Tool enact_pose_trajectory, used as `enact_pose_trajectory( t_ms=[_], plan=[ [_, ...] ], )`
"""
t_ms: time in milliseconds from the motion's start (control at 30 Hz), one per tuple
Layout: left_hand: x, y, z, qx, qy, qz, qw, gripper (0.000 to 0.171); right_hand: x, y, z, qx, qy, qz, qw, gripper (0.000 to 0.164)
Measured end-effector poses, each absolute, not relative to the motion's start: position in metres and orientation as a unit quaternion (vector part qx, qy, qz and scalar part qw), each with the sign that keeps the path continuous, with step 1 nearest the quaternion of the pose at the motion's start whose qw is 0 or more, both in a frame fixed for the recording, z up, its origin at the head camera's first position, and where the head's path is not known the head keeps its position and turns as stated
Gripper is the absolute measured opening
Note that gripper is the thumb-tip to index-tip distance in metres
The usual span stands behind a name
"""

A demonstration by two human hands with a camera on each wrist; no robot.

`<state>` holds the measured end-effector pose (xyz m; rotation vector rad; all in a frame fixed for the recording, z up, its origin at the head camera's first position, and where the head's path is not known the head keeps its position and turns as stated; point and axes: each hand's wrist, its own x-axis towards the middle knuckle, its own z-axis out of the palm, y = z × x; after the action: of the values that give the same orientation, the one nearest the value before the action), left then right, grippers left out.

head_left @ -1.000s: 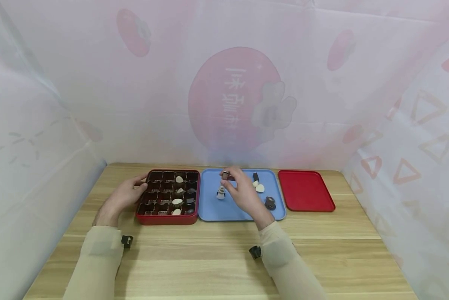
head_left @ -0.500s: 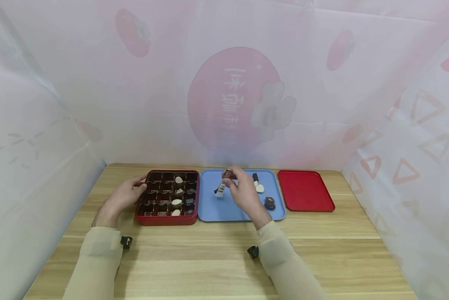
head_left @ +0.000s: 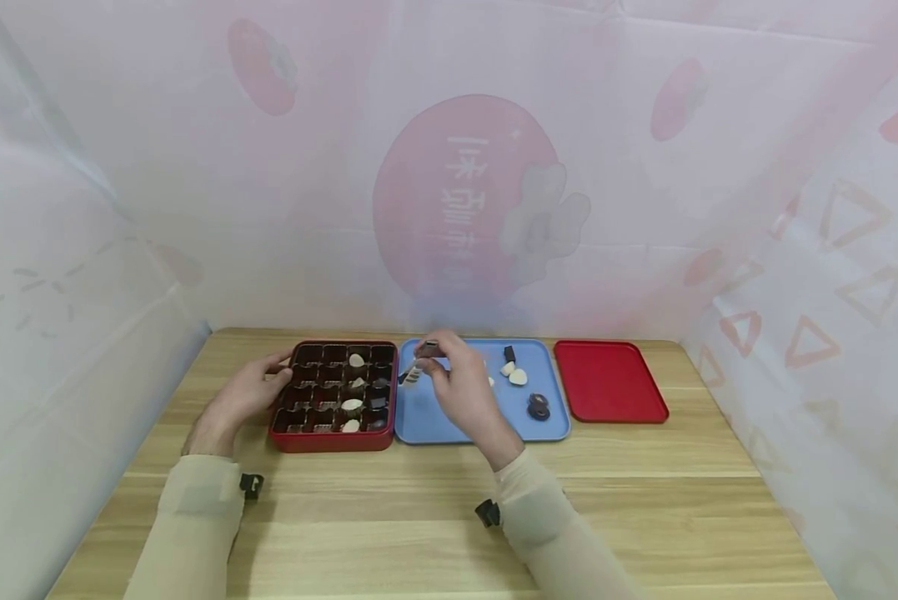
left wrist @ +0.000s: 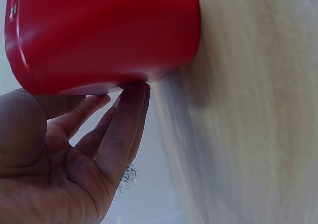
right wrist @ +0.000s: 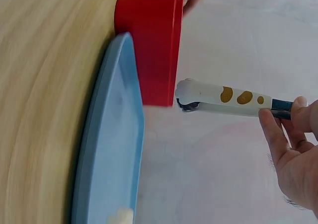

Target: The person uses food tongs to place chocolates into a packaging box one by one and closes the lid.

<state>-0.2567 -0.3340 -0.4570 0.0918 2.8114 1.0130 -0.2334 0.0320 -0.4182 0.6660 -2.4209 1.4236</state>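
My right hand [head_left: 464, 390] pinches the dark end of paw-tipped tongs [right wrist: 223, 96], white with gold-brown spots. A small dark chocolate [right wrist: 189, 106] sits between their tips, which hang raised near the right wall of the red box [head_left: 333, 444]. Inside that box, a dark brown divided insert holds white chocolates [head_left: 353, 406] and dark ones [head_left: 378, 402] in its two right columns. The left columns show bare compartments. My left hand [head_left: 253, 390] rests at the box's left side, its fingers [left wrist: 121, 129] fairly straight and touching the outer wall.
A blue tray [head_left: 449, 429] stands right beside the box. On it lie white chocolates [head_left: 519, 377], a dark oblong piece [head_left: 509, 355] and round dark pieces [head_left: 539, 407]. A flat red lid [head_left: 611, 383] is farther right on the wooden table [head_left: 388, 517]. Printed cloth hangs behind.
My right hand has moved left with the tongs and the dark chocolate, from over the middle of the blue tray to the edge of the red box. My left hand has stayed put.
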Motion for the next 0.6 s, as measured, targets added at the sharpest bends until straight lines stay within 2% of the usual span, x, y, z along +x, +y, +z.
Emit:
enact_pose_trajectory(
  t_ms=[600],
  plan=[
    [-0.256,-0.335,-0.455,0.028,0.939,0.335,0.076,0.057,-0.21,-0.026,-0.415,0.322,-0.818,0.453,0.146,0.018]
  ],
)
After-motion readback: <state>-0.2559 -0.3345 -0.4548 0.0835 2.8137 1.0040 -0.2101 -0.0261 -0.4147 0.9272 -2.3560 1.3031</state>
